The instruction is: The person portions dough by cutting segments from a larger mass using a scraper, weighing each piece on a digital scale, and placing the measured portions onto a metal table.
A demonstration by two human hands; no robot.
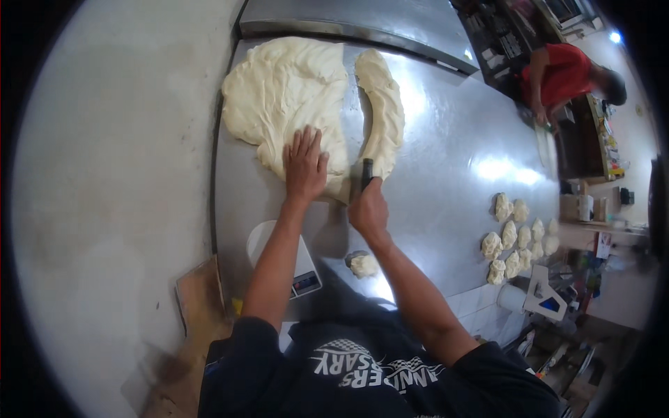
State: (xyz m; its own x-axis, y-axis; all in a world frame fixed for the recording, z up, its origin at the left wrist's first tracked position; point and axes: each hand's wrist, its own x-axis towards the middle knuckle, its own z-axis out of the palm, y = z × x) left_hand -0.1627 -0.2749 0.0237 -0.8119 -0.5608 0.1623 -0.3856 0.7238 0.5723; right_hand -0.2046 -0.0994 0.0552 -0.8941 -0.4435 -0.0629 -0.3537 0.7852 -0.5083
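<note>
A big mass of pale dough (286, 90) lies on the steel table, and my left hand (305, 164) rests flat on its near part with fingers spread. To its right runs a long curved strip of dough (383, 104), with a gap between the two over most of their length. My right hand (369, 209) is closed round the black handle of a dough scraper (367, 173) at the near end of the strip. The blade is mostly hidden. Just in front of me sits a small lump of dough (363, 265).
A white kitchen scale (304, 268) stands under my left forearm. Several dough pieces (509, 235) lie at the table's right end, near another white scale (545, 296). A raised steel surface (362, 21) borders the far side. A person in red (564, 73) works at the far right.
</note>
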